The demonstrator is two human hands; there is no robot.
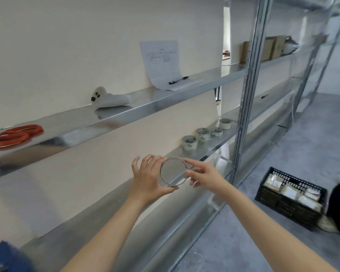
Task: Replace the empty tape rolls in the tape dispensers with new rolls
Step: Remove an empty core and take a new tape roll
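Squarely camera-facing empty core (174, 158), left hand (147, 177) gripping, right hand (202, 175) pinching

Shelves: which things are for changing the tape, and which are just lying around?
For the job: empty tape ring, held by the left hand and right hand; tape rolls on the lower shelf.
Just lying about: red scissors, white gadget, paper, pen, cardboard boxes, black crate.

Labels inside the tape rolls (189, 142) and print on the paper sheet (161, 61) are too small to read. A blurred blue thing (6, 258) is cut off bottom-left.
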